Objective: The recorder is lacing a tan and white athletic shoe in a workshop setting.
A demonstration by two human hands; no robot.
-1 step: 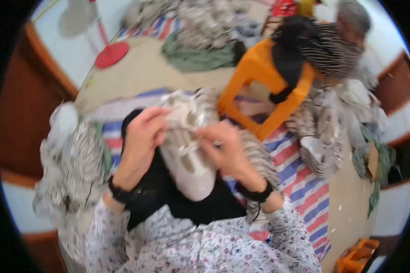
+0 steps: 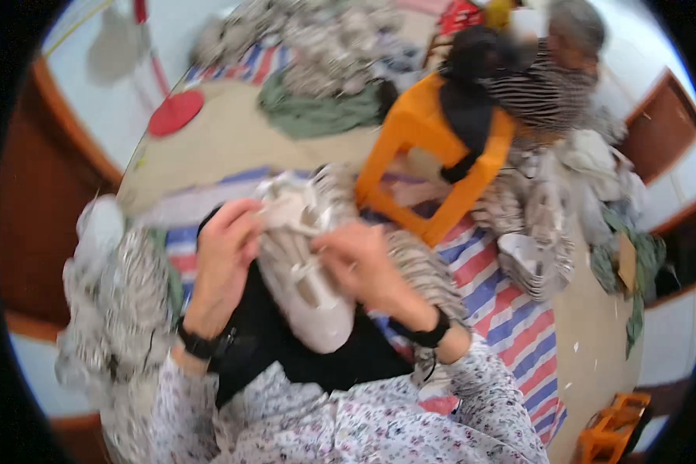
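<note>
Both my hands hold one pale beige shoe (image 2: 308, 303) over my lap, its toe pointing down toward me. My left hand (image 2: 226, 259) grips the shoe's left side near the top, fingers curled over it. At the upper right edge, my right hand (image 2: 361, 267) pinches the white lace or trim. Each wrist carries a black band, and my sleeves are floral. A black cloth (image 2: 271, 340) lies under the shoe on my lap.
An orange plastic stool (image 2: 421, 143) stands just beyond the shoe. Behind it sits a person in a striped top (image 2: 545, 89). Heaps of zebra-patterned pieces lie at my left (image 2: 120, 309) and right (image 2: 533, 224). A striped mat (image 2: 510, 317) covers the floor. A red fan base (image 2: 174, 112) stands far left.
</note>
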